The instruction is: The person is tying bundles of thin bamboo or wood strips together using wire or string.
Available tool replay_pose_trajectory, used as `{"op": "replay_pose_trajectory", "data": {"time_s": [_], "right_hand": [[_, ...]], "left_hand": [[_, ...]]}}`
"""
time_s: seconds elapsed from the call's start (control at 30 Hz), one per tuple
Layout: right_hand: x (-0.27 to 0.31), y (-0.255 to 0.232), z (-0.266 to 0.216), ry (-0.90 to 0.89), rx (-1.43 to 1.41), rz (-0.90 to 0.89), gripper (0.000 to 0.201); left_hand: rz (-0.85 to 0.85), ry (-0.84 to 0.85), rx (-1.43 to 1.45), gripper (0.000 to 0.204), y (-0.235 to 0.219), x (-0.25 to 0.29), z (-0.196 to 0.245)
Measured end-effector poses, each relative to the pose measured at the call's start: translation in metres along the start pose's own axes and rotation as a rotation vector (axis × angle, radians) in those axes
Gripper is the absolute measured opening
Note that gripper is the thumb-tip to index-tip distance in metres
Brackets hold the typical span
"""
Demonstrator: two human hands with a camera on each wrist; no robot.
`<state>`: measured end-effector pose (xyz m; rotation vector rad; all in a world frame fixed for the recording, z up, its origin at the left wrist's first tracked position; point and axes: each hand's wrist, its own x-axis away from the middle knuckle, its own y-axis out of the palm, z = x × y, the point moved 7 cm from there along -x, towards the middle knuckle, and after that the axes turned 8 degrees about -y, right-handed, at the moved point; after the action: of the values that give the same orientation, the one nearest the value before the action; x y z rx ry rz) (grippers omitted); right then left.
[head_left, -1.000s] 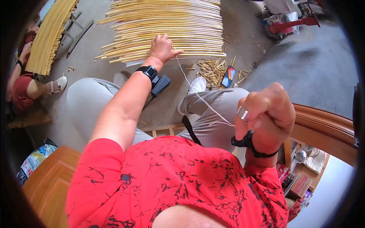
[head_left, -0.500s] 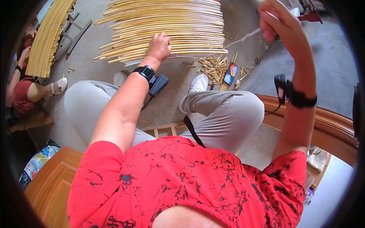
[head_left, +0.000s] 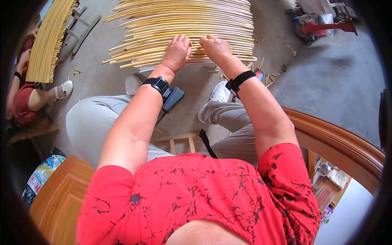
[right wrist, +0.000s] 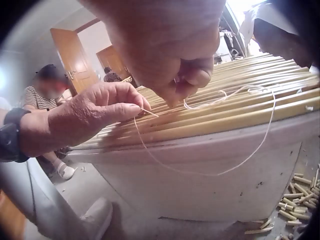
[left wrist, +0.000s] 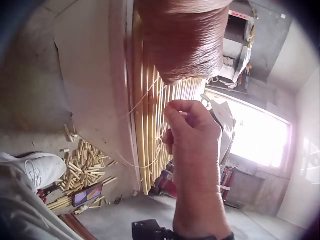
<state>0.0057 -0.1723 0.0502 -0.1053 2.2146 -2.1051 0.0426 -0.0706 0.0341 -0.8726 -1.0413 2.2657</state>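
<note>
Both hands meet over a row of thin yellow sticks (head_left: 188,24), laid side by side on a pale flat support (right wrist: 200,155). My left hand (head_left: 176,53) pinches a white string (right wrist: 150,113) between thumb and forefinger; a short straight length pokes past the fingertips. From there the string sags in a loop over the support's near edge and back up onto the sticks. Close beside it, my right hand (head_left: 215,50) has its fingers curled, with a bit of white showing between thumb and forefinger in the left wrist view (left wrist: 184,113).
Cut stick pieces (left wrist: 82,167) lie on the floor beside a phone (left wrist: 87,194). On the left another person's hand (head_left: 24,59) is at a second stick panel (head_left: 49,45), near a wooden stand (head_left: 85,36). A wooden rail (head_left: 335,139) runs along my right side.
My right hand swung out to the far upper right, drawing the string, then came back in beside my left hand. My left hand stayed at the near sticks, shifting only slightly.
</note>
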Motion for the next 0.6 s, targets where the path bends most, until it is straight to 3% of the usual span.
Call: {"op": "replay_pose_trajectory", "data": {"time_s": [0.27, 0.5, 0.6], "right_hand": [[-0.005, -0.001, -0.018, -0.157, 0.058, 0.029, 0.011], [-0.009, 0.014, 0.001, -0.016, -0.125, 0.002, 0.010], [-0.008, 0.016, 0.004, 0.017, -0.236, 0.030, 0.008]], "left_hand": [[0.040, -0.010, 0.011, 0.011, -0.004, -0.003, -0.005], [-0.020, -0.082, 0.038, 0.009, 0.002, -0.010, -0.017], [0.072, -0.055, 0.069, 0.009, -0.003, -0.008, -0.019]]}}
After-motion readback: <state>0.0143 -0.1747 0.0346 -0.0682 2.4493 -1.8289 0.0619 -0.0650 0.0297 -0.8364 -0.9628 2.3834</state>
